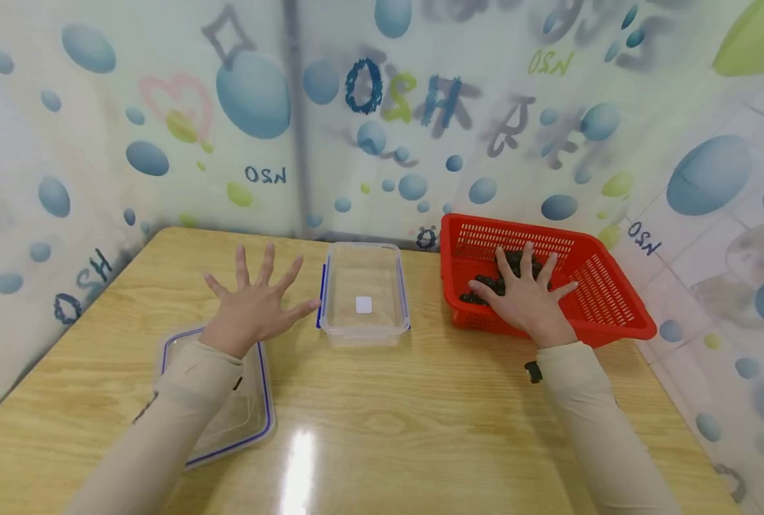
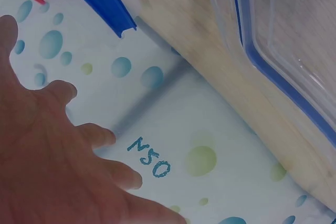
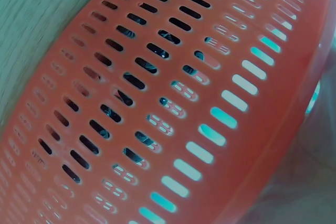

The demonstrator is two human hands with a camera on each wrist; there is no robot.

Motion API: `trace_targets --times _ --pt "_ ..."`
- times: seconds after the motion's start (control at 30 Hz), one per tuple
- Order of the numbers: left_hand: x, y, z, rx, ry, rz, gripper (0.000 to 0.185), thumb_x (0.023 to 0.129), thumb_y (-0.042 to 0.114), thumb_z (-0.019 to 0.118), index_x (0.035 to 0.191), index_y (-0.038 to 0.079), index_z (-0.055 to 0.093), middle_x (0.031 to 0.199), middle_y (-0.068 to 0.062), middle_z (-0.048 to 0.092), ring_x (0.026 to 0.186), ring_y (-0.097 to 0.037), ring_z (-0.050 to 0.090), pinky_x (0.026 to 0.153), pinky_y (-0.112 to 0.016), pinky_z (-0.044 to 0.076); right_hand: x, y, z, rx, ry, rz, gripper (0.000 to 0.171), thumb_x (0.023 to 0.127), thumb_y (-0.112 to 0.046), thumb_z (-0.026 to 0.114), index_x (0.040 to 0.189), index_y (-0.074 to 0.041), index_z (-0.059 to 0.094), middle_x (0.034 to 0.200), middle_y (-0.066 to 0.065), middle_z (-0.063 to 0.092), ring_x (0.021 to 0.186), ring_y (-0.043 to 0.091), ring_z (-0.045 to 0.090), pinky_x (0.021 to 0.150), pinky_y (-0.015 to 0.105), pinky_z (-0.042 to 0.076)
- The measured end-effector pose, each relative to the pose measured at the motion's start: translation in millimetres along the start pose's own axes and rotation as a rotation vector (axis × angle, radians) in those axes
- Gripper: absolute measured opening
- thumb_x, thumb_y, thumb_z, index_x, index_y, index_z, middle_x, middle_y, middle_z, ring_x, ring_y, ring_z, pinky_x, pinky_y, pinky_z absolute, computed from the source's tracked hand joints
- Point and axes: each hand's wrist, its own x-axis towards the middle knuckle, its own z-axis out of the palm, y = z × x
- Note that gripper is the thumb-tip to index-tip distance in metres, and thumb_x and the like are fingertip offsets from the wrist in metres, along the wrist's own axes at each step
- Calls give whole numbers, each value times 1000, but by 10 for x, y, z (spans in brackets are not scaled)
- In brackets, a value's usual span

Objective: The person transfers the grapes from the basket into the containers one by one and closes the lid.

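Resting right hand on dark pieces inside red basket.

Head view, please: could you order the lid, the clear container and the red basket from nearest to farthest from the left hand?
1. Lid, under the left hand's wrist.
2. Clear container, just right of its fingertips.
3. Red basket, far right.

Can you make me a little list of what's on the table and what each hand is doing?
Table: wooden table
Middle: clear box, open, with only a white square inside
Lid: clear lid with blue rim, lying flat
Right side: red basket holding dark small pieces
Left hand: fingers spread, holding nothing
Right hand: fingers spread over the dark pieces
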Motion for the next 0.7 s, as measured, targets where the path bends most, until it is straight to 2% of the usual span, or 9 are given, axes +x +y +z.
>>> trace_targets --times 0.2,0.3,0.4,0.5,0.6,0.7 --pt "2 -21 8 -14 -4 8 88 92 76 32 159 25 10 159 -20 -18 131 -46 -35 83 -81 -20 -3 1 -14 11 -4 4 103 85 -84 24 158 -17 0 156 26 -22 130 56 -33 84 82 -18" --pt "10 -42 27 -28 -5 36 87 94 73 34 160 22 8 159 -23 -16 135 -45 -31 92 -80 -13 -13 5 -11 0 2 -4 102 86 -84 24 159 -16 1 156 27 -19 132 55 -30 88 80 -18" --pt "41 -66 45 -89 0 83 88 96 66 41 159 15 5 159 -26 -13 140 -45 -20 105 -73 4 -19 8 -26 -6 13 -16 102 86 -83 25 159 -15 3 157 27 -17 134 55 -25 93 79 -14" --pt "94 -77 65 -193 1 127 93 97 62 46 158 9 1 159 -26 -10 143 -46 -7 107 -66 20 -12 15 -45 2 24 -32 101 87 -82 27 159 -15 4 158 27 -13 135 57 -20 97 78 -8" --pt "157 -73 85 -309 15 158 91 99 53 50 156 3 -1 160 -24 -4 143 -46 5 109 -61 22 3 23 -59 15 39 -51 99 88 -81 31 159 -15 9 159 27 -6 137 58 -12 101 77 0" --pt "219 -58 104 -391 37 193 83 103 40 52 155 -2 3 158 -27 12 137 -48 26 110 -56 24 24 42 -63 31 50 -79 93 91 -74 39 158 -15 17 159 27 7 140 55 3 103 73 14"
